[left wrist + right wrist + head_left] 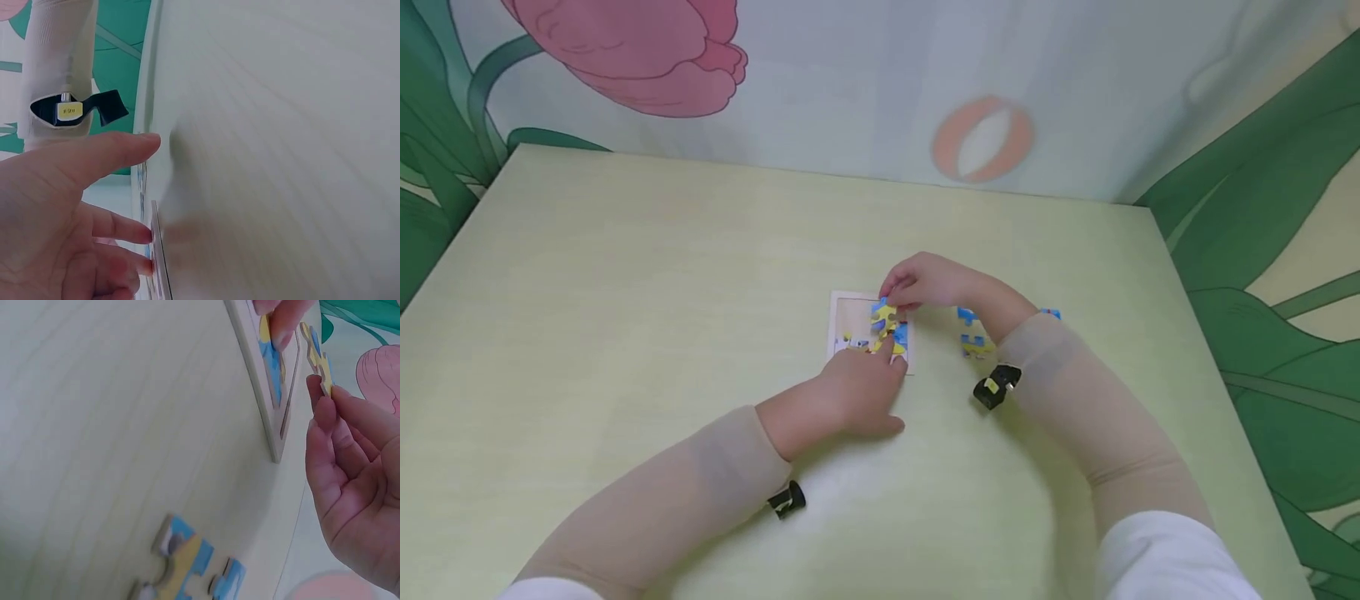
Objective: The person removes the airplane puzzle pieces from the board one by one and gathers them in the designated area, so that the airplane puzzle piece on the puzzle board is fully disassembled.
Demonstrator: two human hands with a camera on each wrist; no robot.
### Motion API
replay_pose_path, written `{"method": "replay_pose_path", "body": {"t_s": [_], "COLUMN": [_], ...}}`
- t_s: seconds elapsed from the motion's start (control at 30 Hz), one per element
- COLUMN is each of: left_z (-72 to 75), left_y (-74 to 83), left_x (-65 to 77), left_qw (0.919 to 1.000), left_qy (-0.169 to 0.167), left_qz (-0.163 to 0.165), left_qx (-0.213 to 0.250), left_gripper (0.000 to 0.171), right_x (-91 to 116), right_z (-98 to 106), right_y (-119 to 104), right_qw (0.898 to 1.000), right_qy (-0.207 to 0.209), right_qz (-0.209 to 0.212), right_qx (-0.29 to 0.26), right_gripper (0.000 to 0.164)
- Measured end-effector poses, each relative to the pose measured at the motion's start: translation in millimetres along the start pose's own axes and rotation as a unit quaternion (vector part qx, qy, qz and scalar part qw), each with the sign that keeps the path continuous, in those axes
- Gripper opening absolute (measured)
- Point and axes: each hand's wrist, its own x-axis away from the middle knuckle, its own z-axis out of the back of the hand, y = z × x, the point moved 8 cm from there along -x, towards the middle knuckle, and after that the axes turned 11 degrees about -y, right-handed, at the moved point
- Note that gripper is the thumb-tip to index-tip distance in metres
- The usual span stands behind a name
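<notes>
Puzzle piece [882, 312] is pinched by the right hand [931, 282] over the tray [853, 315], left hand [863, 392], fingers extended, touching inside.

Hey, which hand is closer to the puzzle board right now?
Left. The left hand touches the near part of the puzzle board; the right hand is raised by its far right corner, apart from it, pinching a puzzle piece.

You've got a pale yellow-green table [625, 275], far edge running along a whitish wall [835, 100]. Wall's a painted mural: big pink flower [640, 50] up on your left, blurry orange ring [1022, 137] right of the middle, and large green leaves [1270, 192] down your right, with more on your left.
</notes>
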Motion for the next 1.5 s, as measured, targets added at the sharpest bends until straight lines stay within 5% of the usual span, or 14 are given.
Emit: {"method": "replay_pose_path", "body": {"t_s": [0.4,0.8,1.5], "left_z": [8.7,-3.8,-15.1], "left_y": [-3.5,-12.3,-24.2], "left_x": [8.0,27.6,31.6], "left_qw": [0.997,0.9946,0.9966], "left_qy": [0.05,0.065,0.026], "left_qz": [-0.037,-0.079,-0.074], "left_qx": [-0.046,-0.013,0.027], "left_gripper": [0.064,0.062,0.068], "right_x": [31,55,85], "right_z": [13,14,14], "right_y": [27,45,74], "right_qw": [0.998,0.997,0.994], "right_qy": [0.049,0.07,0.094], "right_qz": [0.004,-0.013,-0.016], "right_qx": [-0.032,-0.021,-0.056], "right_gripper": [0.021,0.021,0.022]}}
